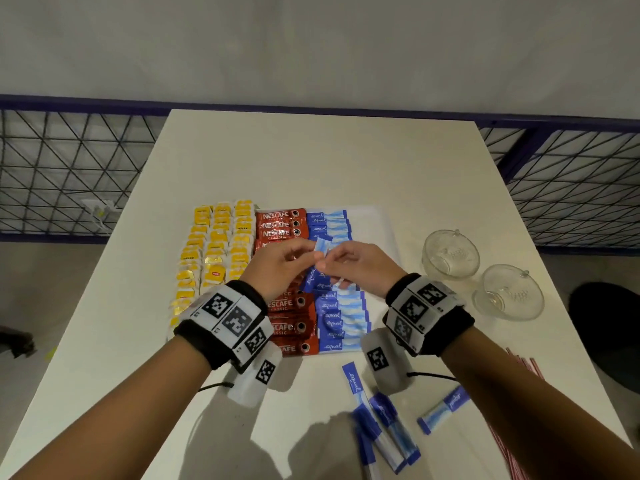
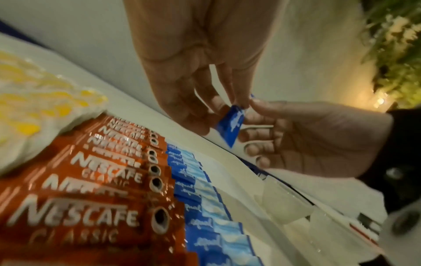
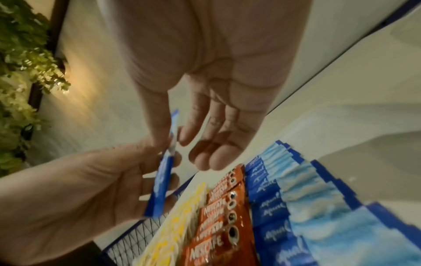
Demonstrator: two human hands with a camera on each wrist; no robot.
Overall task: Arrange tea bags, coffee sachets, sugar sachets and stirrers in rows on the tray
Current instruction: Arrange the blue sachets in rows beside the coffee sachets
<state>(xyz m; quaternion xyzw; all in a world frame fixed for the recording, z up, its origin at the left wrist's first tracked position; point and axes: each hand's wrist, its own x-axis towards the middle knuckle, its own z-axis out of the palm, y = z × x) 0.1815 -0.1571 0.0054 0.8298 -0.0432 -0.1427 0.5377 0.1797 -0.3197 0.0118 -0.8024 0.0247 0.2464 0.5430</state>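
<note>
Both hands meet above the tray (image 1: 382, 216): the left hand (image 1: 277, 268) pinches a blue sugar sachet (image 1: 320, 247) in its fingertips, and the right hand (image 1: 360, 268) pinches the same sachet's lower end, other fingers loosely curled. On the tray below sit rows of tea bags (image 1: 211, 251), coffee sachets (image 1: 282, 225) and sugar sachets (image 1: 341, 315); loose sachets (image 1: 384, 420) lie on the table (image 1: 329, 161) nearer than the tray.

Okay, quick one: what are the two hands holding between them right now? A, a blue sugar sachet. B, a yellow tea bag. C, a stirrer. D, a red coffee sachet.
A: the left hand and right hand both pinch one blue sugar sachet above the rows.
</note>
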